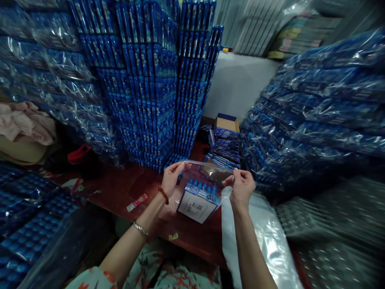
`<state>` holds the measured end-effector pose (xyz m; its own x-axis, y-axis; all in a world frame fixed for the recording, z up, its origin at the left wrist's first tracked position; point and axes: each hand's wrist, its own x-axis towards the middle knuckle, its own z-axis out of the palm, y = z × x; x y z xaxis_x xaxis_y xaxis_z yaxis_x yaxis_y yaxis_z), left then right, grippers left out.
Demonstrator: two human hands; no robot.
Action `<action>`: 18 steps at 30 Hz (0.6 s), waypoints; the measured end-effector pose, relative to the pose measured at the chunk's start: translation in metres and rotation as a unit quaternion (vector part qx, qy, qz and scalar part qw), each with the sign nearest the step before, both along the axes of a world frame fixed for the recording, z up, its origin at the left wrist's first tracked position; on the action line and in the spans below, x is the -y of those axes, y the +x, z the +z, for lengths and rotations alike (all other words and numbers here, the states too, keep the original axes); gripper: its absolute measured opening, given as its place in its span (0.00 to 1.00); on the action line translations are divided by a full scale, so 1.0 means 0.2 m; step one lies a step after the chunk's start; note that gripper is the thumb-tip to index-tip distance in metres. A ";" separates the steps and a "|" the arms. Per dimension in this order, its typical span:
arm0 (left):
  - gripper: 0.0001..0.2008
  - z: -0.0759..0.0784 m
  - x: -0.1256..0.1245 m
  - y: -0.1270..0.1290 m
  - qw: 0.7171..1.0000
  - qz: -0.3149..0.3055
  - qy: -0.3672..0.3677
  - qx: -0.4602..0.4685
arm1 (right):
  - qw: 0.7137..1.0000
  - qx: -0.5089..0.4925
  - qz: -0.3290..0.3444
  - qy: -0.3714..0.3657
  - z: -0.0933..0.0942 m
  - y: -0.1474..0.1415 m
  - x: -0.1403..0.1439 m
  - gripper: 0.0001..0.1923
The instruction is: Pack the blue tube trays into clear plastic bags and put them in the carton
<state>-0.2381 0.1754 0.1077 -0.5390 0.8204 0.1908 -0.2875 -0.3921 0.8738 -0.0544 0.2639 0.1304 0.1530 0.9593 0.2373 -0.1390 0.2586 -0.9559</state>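
Observation:
A clear plastic bag [207,165] is stretched between my two hands, its edge pulled taut above the table. My left hand [173,178] pinches one end of that edge, and my right hand [240,185] pinches the other. Below and between them stands a small box [197,205] with a white printed side and a blue rim. Blue rounded tops [203,186] stick up in a row from it. Whether the bag's lower part touches the box I cannot tell. Beside my right forearm lies a pile of flat clear plastic bags [264,237].
Tall stacks of blue packs [144,80] rise behind the reddish table [120,192]. Plastic-wrapped blue packs [325,96] are piled at the right. An open box [227,122] tops flat printed cartons at the back. A colourful wrapper [137,202] lies left of my arm.

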 end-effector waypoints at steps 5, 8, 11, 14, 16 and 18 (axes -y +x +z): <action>0.13 0.05 -0.03 0.03 1.000 -0.007 0.009 0.026 | 0.956 0.174 -0.149 0.184 0.04 -0.01 0.05 0.14; 0.14 0.06 -0.04 0.05 1.000 0.014 0.002 0.026 | 0.819 0.377 -0.153 0.405 0.07 -0.08 0.13 0.14; 0.15 0.05 -0.04 0.06 0.999 0.044 -0.002 0.000 | 0.699 0.523 -0.010 0.488 0.10 -0.19 0.17 0.19; 0.15 0.03 -0.04 0.04 0.997 0.064 -0.011 -0.051 | 0.625 0.586 0.053 0.512 0.12 -0.28 0.14 0.18; 0.15 0.02 -0.04 0.02 0.994 0.068 -0.018 -0.087 | 0.588 0.601 0.067 0.537 0.13 -0.32 0.11 0.17; 0.16 0.01 -0.04 -0.01 0.991 0.066 -0.023 -0.113 | 0.565 0.599 0.069 0.563 0.12 -0.35 0.10 0.15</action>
